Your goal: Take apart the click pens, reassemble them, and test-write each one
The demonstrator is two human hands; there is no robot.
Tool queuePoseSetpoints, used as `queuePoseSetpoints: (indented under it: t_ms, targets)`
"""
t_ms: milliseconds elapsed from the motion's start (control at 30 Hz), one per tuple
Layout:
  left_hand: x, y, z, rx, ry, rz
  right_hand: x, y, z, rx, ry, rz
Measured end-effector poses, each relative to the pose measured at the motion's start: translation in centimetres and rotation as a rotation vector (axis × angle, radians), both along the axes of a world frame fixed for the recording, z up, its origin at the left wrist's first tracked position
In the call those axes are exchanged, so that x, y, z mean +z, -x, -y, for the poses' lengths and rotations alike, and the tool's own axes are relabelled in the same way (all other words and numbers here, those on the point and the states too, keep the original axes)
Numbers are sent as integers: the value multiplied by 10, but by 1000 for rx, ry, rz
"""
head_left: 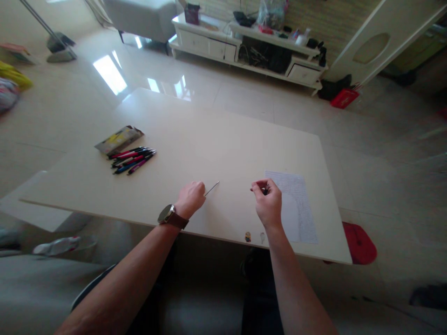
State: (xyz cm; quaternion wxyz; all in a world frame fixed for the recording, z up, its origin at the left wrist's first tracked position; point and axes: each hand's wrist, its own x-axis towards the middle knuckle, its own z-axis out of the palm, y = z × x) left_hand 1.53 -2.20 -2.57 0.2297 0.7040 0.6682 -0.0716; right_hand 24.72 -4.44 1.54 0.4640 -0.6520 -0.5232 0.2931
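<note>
My left hand (191, 197), with a watch (166, 214) on its wrist, is closed above the near part of the white table (223, 139). From its fingers a thin dark rod with a pale tip, which looks like a pen refill (212, 188), points up and to the right. Over the left edge of a written sheet of paper (302, 204), my right hand (268, 200) is curled shut around something small and dark, mostly hidden by the fingers. A pile of click pens (131, 160) lies farther left, beside an opened cardboard box (120, 139).
Two small stickers, one a yellow cartoon figure (247, 237), are on the table's near edge. A red stool (359, 243) shows past the right corner. Beyond the table stand a white TV cabinet (206, 44) and a grey sofa (143, 18).
</note>
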Motion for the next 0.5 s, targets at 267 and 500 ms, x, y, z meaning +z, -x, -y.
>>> queuePoseSetpoints:
  t_ms: [267,500]
  targets:
    - [2,-5,-8,-41,-85,631,2,6,4,115,99,67]
    - [16,-35,2,-107,-69,1124,3,20,8,243,161,100]
